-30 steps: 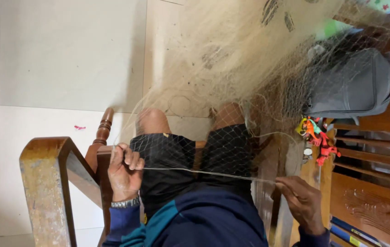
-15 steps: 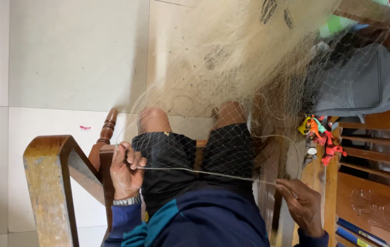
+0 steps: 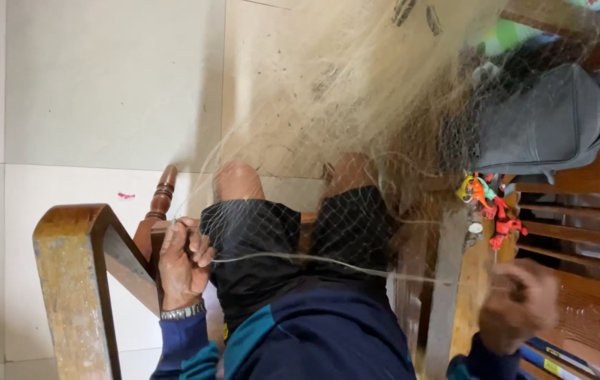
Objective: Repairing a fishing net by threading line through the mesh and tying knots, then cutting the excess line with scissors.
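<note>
1. Fishing net: fine, pale, translucent filament mesh.
2. Chair arm: varnished wood, worn and scuffed.
3. Floor: smooth, glossy tiles.
4. Bag: grey matt cloth.

Left hand fisted, fingers pinched; right hand blurred, closed.

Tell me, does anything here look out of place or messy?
Nothing looks damaged or spilled. The pale fishing net lies heaped over the person's knees and the floor, loosely bunched. A cord runs taut between the left hand and the blurred right hand. A small red scrap lies alone on the tiles.
</note>
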